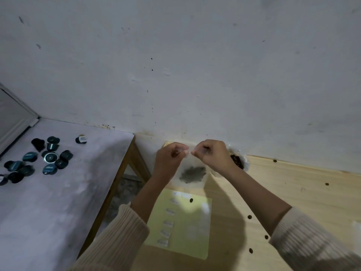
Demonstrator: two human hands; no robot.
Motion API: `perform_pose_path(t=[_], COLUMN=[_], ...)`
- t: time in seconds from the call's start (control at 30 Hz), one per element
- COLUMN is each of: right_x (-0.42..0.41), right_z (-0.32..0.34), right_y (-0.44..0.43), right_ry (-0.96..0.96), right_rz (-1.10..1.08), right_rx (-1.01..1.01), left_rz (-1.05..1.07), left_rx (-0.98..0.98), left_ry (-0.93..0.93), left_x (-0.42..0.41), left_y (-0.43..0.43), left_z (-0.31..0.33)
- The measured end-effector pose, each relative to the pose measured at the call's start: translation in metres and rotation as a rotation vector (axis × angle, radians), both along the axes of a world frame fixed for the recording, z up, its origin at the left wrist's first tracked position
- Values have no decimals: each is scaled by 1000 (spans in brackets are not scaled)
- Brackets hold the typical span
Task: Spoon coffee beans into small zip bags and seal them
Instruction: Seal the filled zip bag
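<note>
Way off to the left of the yellow sheet [185, 225], a bunch of dark coffee capsules [39, 159] are scattered on a pale grey table [64, 192], a few tipped on their sides and one sitting alone a bit nearer the sheet. Along the sheet's left side runs a column of small white labels [167, 222], pretty blurry. Just past the far edge of the sheet, the person's left hand [170, 159] is raised with its fingers curled, pinching the top left corner of a small clear zip bag [192, 169]. The bag hangs between both hands above the sheet's far end, with a dark clump of coffee beans [193, 174] sitting in the bottom; it's too smeared to tell whether the zip is closed. The right hand [213, 155] pinches the other top corner the same way, its fingertips nearly meeting the left's. Just behind that hand, further right of the sheet, a heap of beans [237, 161] sits in crinkly clear plastic against the wall. Right of the sheet, loose beans [249, 217] are dotted across the wooden table [293, 188].
</note>
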State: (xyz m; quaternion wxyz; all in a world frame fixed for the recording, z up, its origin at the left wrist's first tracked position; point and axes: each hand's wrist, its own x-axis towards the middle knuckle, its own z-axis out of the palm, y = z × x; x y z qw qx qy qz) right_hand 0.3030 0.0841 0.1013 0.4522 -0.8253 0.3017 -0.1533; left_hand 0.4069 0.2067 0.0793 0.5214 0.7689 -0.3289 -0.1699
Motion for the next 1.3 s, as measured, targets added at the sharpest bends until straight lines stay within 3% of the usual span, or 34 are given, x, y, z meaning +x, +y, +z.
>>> perform_pose_path(t=[0.17, 0.5, 0.77, 0.9, 1.17, 1.3], right_x=[10, 1, 24, 33, 33, 27], right_z=[5, -1, 5, 4, -15, -41], right_y=[-5, -19, -19, -13, -1, 18], right_ry=[-5, -67, -217, -229, -246, -194], right_rz=[21, -39, -183, -167, -224, -244], right_rx=[-89, 193, 409, 432, 436, 461], left_rz=[20, 127, 188, 232, 192, 277], left_rx=[-107, -303, -259, -333, -229, -200], left_ry=[134, 175, 180, 293, 291, 289], left_x=[4, 27, 31, 35, 46, 50], left_y=[-4, 6, 4, 4, 2, -7], left_z=[7, 2, -7, -9, -24, -44])
